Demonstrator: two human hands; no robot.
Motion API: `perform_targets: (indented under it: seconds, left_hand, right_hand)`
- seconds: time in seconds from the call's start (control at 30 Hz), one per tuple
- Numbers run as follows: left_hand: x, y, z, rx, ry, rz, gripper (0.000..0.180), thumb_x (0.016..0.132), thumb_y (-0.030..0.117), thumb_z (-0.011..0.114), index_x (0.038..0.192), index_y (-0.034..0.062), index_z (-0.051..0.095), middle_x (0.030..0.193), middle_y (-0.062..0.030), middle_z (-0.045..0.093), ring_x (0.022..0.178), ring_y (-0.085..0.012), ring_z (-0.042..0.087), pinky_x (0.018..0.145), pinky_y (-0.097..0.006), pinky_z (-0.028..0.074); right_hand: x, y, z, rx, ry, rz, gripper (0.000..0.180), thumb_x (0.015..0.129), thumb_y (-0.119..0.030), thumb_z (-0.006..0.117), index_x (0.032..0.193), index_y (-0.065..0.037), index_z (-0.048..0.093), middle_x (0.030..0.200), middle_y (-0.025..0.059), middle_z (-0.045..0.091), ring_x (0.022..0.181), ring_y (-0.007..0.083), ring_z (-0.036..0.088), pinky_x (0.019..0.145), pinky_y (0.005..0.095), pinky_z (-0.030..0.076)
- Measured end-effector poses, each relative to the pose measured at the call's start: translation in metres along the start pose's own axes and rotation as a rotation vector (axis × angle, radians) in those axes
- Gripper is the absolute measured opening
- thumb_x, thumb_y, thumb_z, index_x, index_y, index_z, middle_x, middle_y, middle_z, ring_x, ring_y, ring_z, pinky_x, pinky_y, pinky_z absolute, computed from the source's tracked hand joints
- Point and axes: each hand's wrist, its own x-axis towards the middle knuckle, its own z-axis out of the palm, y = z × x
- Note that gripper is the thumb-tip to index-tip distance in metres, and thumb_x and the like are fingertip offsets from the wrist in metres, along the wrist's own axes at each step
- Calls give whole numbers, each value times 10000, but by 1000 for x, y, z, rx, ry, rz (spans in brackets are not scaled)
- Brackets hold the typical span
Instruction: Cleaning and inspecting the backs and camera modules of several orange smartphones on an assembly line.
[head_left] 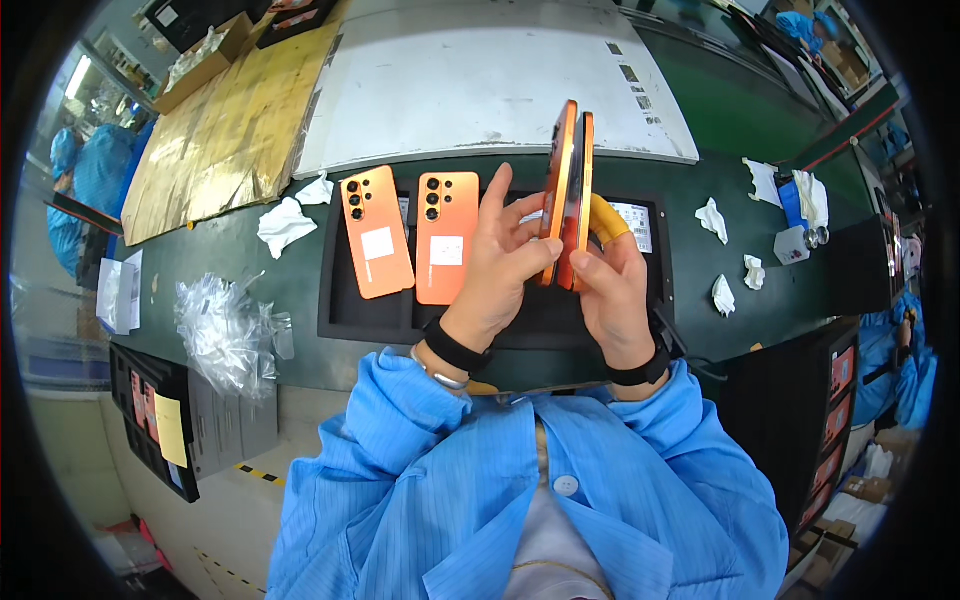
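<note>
My left hand [492, 268] grips an orange smartphone [557, 165] held upright, seen nearly edge-on. My right hand [615, 295], with a yellow cover on one finger, grips a second orange smartphone [586, 150]. The two phones stand side by side, close together and slightly splayed at the top. Below them lies a black tray [328, 322] with compartments. Two more orange phones rest at its left, backs up: one tilted phone [384, 280] and one straighter phone [440, 283]. Each has a white square sticker. A printed white label [636, 226] shows in the tray's right part.
Crumpled white tissues [286, 228] and a heap of clear plastic bags [230, 325] lie at left; more tissue scraps [712, 220] at right. A white board [490, 90] is behind. Black trays of phones [815, 430] are stacked at right. People in blue [100, 180] work nearby.
</note>
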Motion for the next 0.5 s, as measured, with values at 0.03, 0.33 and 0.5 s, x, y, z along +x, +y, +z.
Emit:
perform_targets:
  seconds: [0.03,0.33,0.5]
  left_hand:
    - [-2,3,0,-39,-4,26,957,849,-18,621,1600,45,31,1415,-252,446,1209,-269,581,1011,-376,507]
    - [-9,8,-2,-123,-76,13,971,859,9,718,1586,-1,75,1490,-277,395,1384,-322,432,1096,-420,418]
    - [-10,9,-2,-113,-102,4,980,854,35,760,1576,-26,101,1522,-284,362,1423,-338,390,1122,-423,394]
  right_hand:
    - [-2,-1,7,20,1,-26,653,872,31,668,1458,26,382,1298,153,582,1081,170,616,763,247,529]
    - [-13,-4,8,-155,-143,-49,639,940,-57,656,1494,32,348,1278,192,584,1083,158,595,778,226,506]
    - [-14,-4,12,-162,-160,-100,599,984,-122,630,1492,39,357,1325,192,569,1148,182,587,933,287,480]
